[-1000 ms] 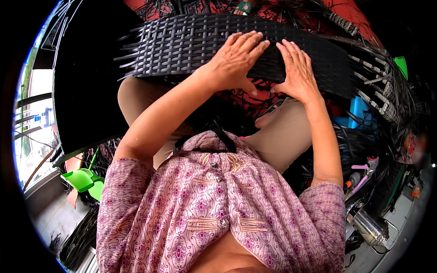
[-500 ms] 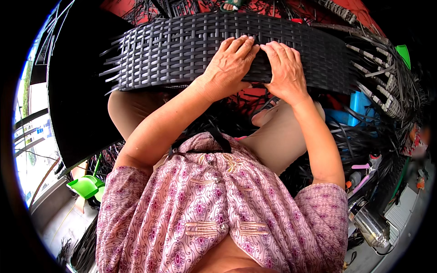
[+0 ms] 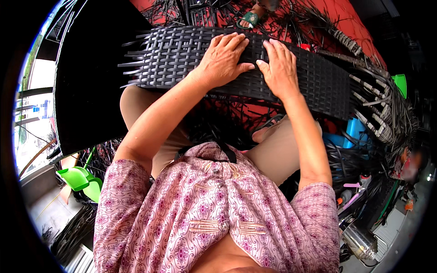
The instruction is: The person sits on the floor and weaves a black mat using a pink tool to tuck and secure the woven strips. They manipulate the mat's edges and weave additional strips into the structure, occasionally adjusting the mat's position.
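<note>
Across my lap lies a long panel of dark woven flat strips (image 3: 175, 59), with loose strip ends (image 3: 132, 63) sticking out at its left end. My left hand (image 3: 223, 61) rests palm down on the middle of the weave, fingers stretched toward the far edge and thumb out to the right. A short gap away, my right hand (image 3: 280, 70) lies on the panel too, its fingers extended and its thumb pointing toward the other hand. Nothing shows in either hand. The undersides of both palms are hidden.
Black strip scraps litter the red floor covering (image 3: 314, 20), where another person's foot in a green sandal (image 3: 249, 19) shows. At right are bundled strips (image 3: 382, 109), a blue object (image 3: 355, 132) and a metal flask (image 3: 359, 241). A green dustpan (image 3: 75, 177) stands left.
The panel has tilted in view, its right end lower. My hands stay on it; my left thumb now lies on top of the weave, and the fingers of both hands look flatter.
</note>
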A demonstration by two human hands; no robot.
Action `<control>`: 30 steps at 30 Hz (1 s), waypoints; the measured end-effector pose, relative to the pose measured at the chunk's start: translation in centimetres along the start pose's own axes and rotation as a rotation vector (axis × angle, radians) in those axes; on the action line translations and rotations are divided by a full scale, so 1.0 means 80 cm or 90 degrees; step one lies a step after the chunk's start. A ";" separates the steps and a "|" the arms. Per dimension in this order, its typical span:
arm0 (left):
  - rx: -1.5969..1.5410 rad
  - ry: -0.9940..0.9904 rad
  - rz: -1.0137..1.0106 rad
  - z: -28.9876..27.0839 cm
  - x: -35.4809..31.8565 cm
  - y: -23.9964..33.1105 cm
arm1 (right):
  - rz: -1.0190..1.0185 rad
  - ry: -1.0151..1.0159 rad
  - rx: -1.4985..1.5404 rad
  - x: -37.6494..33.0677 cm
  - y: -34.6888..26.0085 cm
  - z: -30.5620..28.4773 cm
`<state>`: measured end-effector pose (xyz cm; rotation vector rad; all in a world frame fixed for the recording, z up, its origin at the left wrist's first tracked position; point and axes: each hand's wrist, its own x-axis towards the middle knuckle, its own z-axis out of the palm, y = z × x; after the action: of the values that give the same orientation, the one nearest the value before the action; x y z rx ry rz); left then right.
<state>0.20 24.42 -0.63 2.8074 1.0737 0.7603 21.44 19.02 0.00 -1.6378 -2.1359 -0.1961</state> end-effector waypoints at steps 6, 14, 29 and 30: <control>-0.094 -0.047 -0.031 -0.017 -0.005 0.009 | 0.033 0.009 0.035 -0.001 -0.015 -0.012; -0.111 -0.035 -0.019 -0.021 -0.017 0.016 | -0.019 0.143 0.001 0.061 -0.014 -0.007; 0.003 0.074 -0.036 0.006 0.009 -0.064 | 0.050 -0.010 -0.038 0.050 -0.045 0.030; 0.011 0.069 -0.039 0.008 0.006 -0.063 | 0.039 -0.009 -0.044 0.048 -0.044 0.031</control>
<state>-2.30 28.65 -2.05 2.7607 1.1818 0.9106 16.68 22.34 -0.06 -1.7468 -2.1077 -0.2428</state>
